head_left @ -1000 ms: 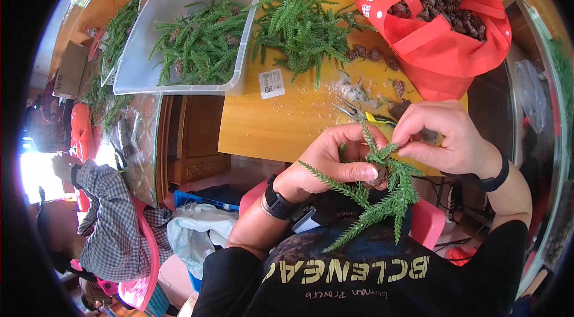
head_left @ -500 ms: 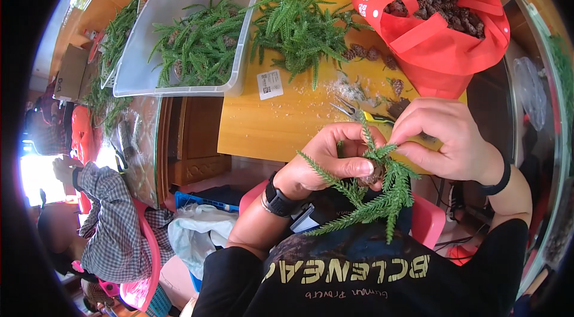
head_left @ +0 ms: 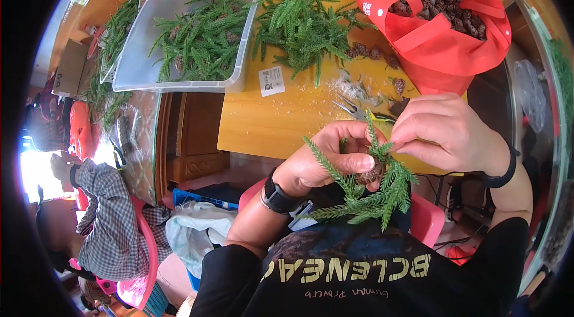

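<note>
My left hand (head_left: pixel 341 158) is closed on a brown pine cone (head_left: pixel 369 175) ringed with green artificial pine sprigs (head_left: pixel 388 194); the thumb presses the cone. With finger and thumb pinched, my right hand (head_left: pixel 439 135) works at the top of the same sprigs, and whatever fine piece sits between its fingertips is too small to make out. The sprigs hang in front of my dark shirt, near the edge of the yellow table (head_left: pixel 269 129). Just beyond my hands lie pliers (head_left: pixel 359 112) with yellow and black handles, partly hidden by my right hand.
A translucent plastic bin (head_left: pixel 236 81) holds sprigs with cones. Beside it lies a pile of green sprigs (head_left: pixel 299 30). A red bag (head_left: pixel 442 48) full of pine cones (head_left: pixel 445 3) stands at the far right. A white label (head_left: pixel 272 81) and loose cones (head_left: pixel 375 53) lie on the table. A person (head_left: pixel 113 227) sits at left.
The cone and its sprigs have tilted slightly and shifted a little to the right in my left hand. My right hand stays pinched at the top of the sprigs.
</note>
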`<state>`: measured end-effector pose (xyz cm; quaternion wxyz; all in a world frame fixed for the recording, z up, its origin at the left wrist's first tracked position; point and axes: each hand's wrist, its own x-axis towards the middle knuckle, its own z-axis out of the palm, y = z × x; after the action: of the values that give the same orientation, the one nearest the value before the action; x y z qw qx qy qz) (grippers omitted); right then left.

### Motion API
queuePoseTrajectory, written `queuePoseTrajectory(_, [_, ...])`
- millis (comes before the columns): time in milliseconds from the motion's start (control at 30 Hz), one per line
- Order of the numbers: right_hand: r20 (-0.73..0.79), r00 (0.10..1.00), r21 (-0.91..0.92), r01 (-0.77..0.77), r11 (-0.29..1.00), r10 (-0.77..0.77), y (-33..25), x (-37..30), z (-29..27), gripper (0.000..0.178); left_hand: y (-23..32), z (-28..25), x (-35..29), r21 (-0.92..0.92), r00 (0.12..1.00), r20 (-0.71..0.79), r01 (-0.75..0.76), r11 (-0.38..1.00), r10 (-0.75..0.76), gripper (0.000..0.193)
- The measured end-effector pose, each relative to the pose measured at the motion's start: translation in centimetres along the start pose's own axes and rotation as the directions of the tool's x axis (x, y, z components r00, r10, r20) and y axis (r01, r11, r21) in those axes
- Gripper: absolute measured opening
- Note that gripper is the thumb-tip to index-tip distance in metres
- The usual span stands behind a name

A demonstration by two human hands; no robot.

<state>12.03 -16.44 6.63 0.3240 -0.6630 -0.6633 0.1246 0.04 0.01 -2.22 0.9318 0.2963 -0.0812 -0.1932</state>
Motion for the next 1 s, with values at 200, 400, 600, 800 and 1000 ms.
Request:
queuePoseTrajectory(200, [0.082, 0.995, -0.076, 0.07, 0.995, -0.063, -0.2, 0.4, -0.8, 0.014, 0.4, 0.4, 0.2, 0.101, 0.998, -0.017, 0.06, 0.993, -0.059, 0.022])
queuePoseTrajectory(400, [0.212, 0.977, -0.239, 0.043, 0.97, 0.009, -0.7, 0.6, -1.1, 0.018, 0.5, 0.7, 0.5, 0.168, 0.991, -0.046, 0.133, 0.977, -0.127, 0.018])
queuePoseTrajectory(600, [0.441, 0.859, -0.341, -0.109, 0.934, 0.261, -0.9, 0.7, -1.5, 0.018, -0.5, 0.5, 0.8, 0.503, 0.992, -0.12, 0.091, 0.859, -0.035, 0.018])
queuePoseTrajectory(800, [0.253, 0.919, 0.12, -0.34, 0.933, 0.302, -0.6, 0.6, -1.9, 0.025, 0.4, -0.1, -0.1, 0.075, 0.995, -0.074, 0.078, 0.994, -0.072, 0.023])
queuePoseTrajectory(1000, [0.075, 0.984, -0.236, 0.175, 0.956, -0.162, 0.5, -0.2, -1.0, 0.029, 0.3, -0.4, -0.1, -0.064, 0.996, 0.004, 0.087, 0.994, -0.087, 0.03])
